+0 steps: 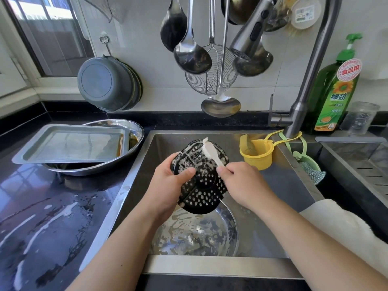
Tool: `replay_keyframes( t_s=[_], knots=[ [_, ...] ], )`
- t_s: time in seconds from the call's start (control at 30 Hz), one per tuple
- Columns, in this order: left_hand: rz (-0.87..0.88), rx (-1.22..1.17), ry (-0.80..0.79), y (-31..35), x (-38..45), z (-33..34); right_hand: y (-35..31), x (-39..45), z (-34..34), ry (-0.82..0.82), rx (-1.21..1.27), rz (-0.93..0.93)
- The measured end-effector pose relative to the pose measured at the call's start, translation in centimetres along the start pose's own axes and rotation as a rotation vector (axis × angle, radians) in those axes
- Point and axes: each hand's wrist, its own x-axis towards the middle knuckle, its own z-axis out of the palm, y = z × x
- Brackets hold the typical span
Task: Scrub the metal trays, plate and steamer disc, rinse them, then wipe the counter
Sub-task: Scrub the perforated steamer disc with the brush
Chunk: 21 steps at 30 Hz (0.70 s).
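Observation:
Over the sink point(270, 208) my left hand point(168, 185) grips the left rim of a black perforated steamer disc point(201, 192), tilted and covered in suds. My right hand point(241, 183) pinches the handle of a white brush point(211, 151) whose head lies on the disc's upper part. Below the disc a round metal plate point(197, 234) with foam on it lies in the sink bottom. On the counter at the left a rectangular metal tray point(69, 143) rests across a steel bowl point(134, 131) holding brown liquid.
The black counter point(42, 217) at the left is wet with soapy streaks. A yellow cup point(257, 152) and a scouring pad point(311, 171) hang at the sink's right edge. The faucet point(304, 85), green detergent bottle point(333, 89), hanging ladles and a white cloth point(344, 223) surround the sink.

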Motion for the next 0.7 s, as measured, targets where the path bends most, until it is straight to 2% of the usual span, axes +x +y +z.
replay_keyframes(
  t_s=[0.13,0.33,0.43,0.5,0.63,0.7],
  knots=[
    [0.003,0.012,-0.016,-0.1,0.0,-0.1,-1.1,-1.0,1.0,-0.127,-0.036,-0.089],
    [-0.024,0.102,-0.084,-0.2,-0.3,0.6,-0.6,-0.5,0.1,0.024,-0.014,-0.05],
    [-0.013,0.078,-0.093,-0.3,-0.3,0.5,-1.4,-1.3,0.8,-0.134,-0.038,-0.132],
    [-0.01,0.075,-0.087,-0.4,-0.2,0.1,-1.7,-1.5,1.1,-0.173,-0.074,-0.155],
    [-0.033,0.098,-0.116,-0.3,-0.2,0.2,-1.3,-1.0,0.3,-0.009,-0.088,-0.118],
    [-0.027,0.102,-0.128,-0.3,-0.2,0.5,-1.2,-1.0,0.3,-0.017,-0.073,-0.117]
  ],
)
